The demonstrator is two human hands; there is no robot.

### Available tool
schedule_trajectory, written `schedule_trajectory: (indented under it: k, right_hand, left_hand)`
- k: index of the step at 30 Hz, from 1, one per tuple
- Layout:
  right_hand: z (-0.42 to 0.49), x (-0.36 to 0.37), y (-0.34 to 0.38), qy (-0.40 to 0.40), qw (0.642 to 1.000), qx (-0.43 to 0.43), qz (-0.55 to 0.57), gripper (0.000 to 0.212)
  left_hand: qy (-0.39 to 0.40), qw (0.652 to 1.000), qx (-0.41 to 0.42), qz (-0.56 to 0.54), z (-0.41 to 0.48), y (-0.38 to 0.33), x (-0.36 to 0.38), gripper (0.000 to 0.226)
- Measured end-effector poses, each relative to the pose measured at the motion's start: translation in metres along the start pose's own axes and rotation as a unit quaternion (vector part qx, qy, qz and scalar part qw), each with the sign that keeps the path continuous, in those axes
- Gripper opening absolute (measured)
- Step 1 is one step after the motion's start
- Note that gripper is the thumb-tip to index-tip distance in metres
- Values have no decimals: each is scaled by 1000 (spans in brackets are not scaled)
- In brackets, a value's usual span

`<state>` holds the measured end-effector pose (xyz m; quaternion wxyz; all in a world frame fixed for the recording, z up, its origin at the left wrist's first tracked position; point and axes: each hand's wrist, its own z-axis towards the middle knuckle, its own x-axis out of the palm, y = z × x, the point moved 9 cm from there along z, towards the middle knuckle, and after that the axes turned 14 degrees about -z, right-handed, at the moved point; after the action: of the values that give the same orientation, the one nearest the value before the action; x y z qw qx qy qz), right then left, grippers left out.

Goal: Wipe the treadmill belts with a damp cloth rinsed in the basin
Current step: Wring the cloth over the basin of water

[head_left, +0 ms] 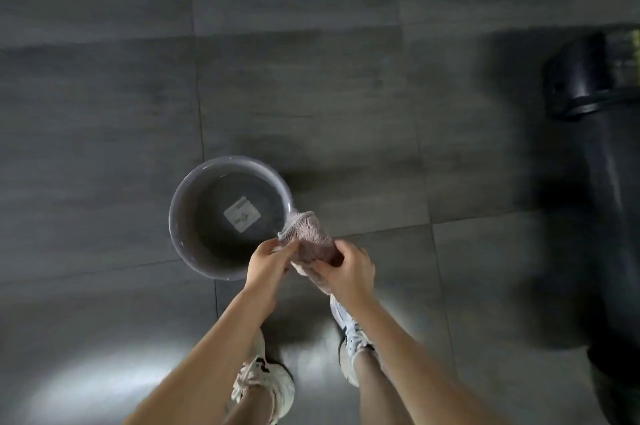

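A pinkish-grey terry cloth (308,237) is bunched between both hands, just over the right rim of a grey round basin (180,203) that stands on the floor. The basin has a white label on its bottom and seems to hold water. My left hand (266,263) grips the cloth's left end. My right hand (349,269) grips its right end, and a fold of cloth hangs below that hand. No treadmill belt can be made out for certain.
Large dark grey floor tiles (311,95) lie all around. A black machine part or base (602,147) stands along the right edge. My two feet in white sneakers (266,386) are planted just behind the basin.
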<state>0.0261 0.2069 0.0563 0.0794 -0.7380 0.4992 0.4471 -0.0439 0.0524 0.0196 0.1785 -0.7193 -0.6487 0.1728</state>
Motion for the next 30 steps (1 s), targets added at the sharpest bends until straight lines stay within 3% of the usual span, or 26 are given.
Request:
schedule_trajectory:
  k: [4, 7, 10, 12, 14, 16, 18, 20, 22, 24, 25, 26, 28, 30]
  right_hand:
    - [-90, -97, -19, -57, 995, 47, 67, 38]
    - [-172, -172, -43, -107, 987, 85, 86, 34]
    - [-264, -237, -83, -175, 964, 142, 139, 34]
    - [-328, -273, -112, -206, 950, 186, 141, 31]
    - [-397, -301, -143, -225, 939, 230, 124, 27]
    - [-468, -319, -176, -238, 929, 254, 126, 32]
    - [-542, -331, -208, -251, 919, 271, 139, 36]
    - [-618, -336, -240, -268, 911, 289, 118, 38]
    - [-694, -332, -274, -281, 902, 314, 96, 50]
    - [-769, -320, -312, -311, 881, 343, 98, 40]
    - [-806, -312, -330, -329, 867, 358, 108, 33]
    - [-842, -302, -349, -346, 851, 377, 117, 29]
    - [-909, -280, -385, -371, 814, 418, 155, 24]
    - [-970, -257, -421, -384, 780, 448, 210, 25]
  left_hand:
    - [83, 993, -4, 88, -109, -34, 52, 9]
    - [143, 976, 22, 164, -208, -53, 93, 11]
    - [212, 941, 44, 259, -304, -48, 133, 12]
    - [253, 906, 69, 331, -371, -34, 158, 35]
    - [313, 834, 130, 435, -441, -15, 183, 46]
    - [405, 735, 175, 514, -519, 20, 208, 56]
    - [513, 608, 220, 565, -598, 66, 228, 68]
    - [588, 452, 266, 616, -678, 120, 234, 73]
    - [618, 304, 290, 664, -753, 177, 223, 76]
    - [632, 193, 329, 675, -818, 234, 210, 74]
    - [642, 165, 347, 664, -849, 261, 205, 60]
    - [653, 162, 353, 650, -878, 286, 199, 41]
    - [682, 205, 304, 633, -928, 336, 184, 22]
    - [706, 230, 243, 625, -975, 388, 167, 24]
